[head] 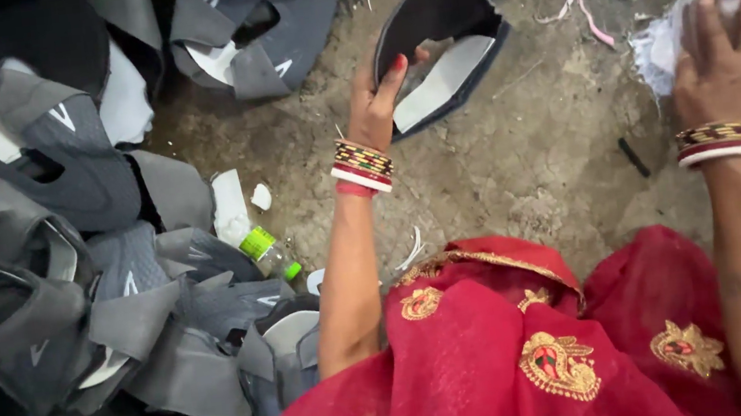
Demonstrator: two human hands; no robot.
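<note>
On the rough grey concrete floor (522, 153), the left hand (374, 101) grips a dark blue fabric shoe upper (444, 37); beside it, the right hand's (727, 70) fingers (708, 25) clutch crumpled white plastic wrapping (663, 44). Grey uppers (74, 297) pile left.

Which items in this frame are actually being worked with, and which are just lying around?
In hand:
- grey shoe upper, held by the left hand
- crumpled white plastic, under the right hand

Lying about:
- pile of grey uppers
- plastic bottle with green label
- pink-white strip
- small dark stick
- concrete floor
</note>
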